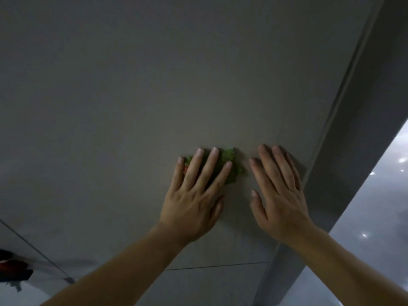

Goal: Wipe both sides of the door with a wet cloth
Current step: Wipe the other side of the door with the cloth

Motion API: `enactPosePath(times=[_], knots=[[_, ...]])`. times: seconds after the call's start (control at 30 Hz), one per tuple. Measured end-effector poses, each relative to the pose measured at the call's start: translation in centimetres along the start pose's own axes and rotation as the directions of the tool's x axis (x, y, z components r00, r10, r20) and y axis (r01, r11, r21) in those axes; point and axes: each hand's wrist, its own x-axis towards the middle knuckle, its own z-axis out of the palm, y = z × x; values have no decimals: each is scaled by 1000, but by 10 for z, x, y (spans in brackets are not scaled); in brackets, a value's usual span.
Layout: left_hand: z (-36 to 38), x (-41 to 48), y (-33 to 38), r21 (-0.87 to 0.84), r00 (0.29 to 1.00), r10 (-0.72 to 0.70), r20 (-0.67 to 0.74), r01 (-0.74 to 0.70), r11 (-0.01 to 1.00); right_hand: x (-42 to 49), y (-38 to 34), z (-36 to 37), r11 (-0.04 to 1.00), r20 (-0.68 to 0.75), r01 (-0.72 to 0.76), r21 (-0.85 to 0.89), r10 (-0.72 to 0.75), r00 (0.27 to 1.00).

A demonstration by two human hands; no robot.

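In the head view, a grey door [154, 85] was seen filling most of the frame, dimly lit. A green cloth [232, 162] was held flat against the door, a little below the middle of the picture. It was pressed there by the left hand [194, 202], whose fingers were laid out straight and spread over it; nothing was gripped or pinched, and the cloth's right part was left showing past the fingers. A trace of red was visible at the cloth's left edge, under the little finger.

The right hand [280, 195] was placed just beside the cloth, apart from it, palm flat on the bare door with its fingers straight and nothing held. Its outer fingers were set close to the door's right edge [362, 133], a darker band running diagonally. Beyond that band a glossy floor [379, 206] with small light reflections was seen. A thin horizontal seam [216, 266] was visible below the wrists. At the lower left, blurred dark and red items [13, 270] could not be identified.
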Motion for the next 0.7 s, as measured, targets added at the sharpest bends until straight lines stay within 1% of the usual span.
enactPosePath(times=[0.07,0.1,0.17,0.23,0.3,0.4,0.47,0.5,0.57,0.63,0.7], knots=[[4,-13,15,17,998,14,67,-15,1000,-9,4,-3,1000,25,-13,-6,13,1000],[5,-16,20,33,997,19,76,-21,999,-12,7,-5,1000,33,-18,-8,18,999],[3,1,22,57,998,52,40,-55,997,-14,13,-10,1000,37,-24,-7,25,999],[-4,38,19,60,996,89,-27,-87,994,-13,18,-13,1000,28,-30,6,30,999],[-11,71,19,53,993,86,-81,-82,995,-13,22,-13,998,15,-58,16,57,998],[-14,71,27,38,996,69,-65,-66,997,-20,21,-12,996,24,-84,41,83,996],[-15,60,31,64,995,94,-34,-91,994,-28,22,-12,995,49,-81,53,79,996],[-17,64,31,84,992,120,-39,-116,990,-32,22,-13,995,60,-77,61,74,995],[-19,89,29,109,983,158,-93,-147,983,-34,25,-16,996,66,-62,65,58,996],[-21,110,29,91,981,151,-123,-141,986,-35,29,-16,996,65,-50,68,45,997],[-15,99,33,63,980,169,-105,-163,985,-39,30,-17,993,59,-67,102,61,996]])
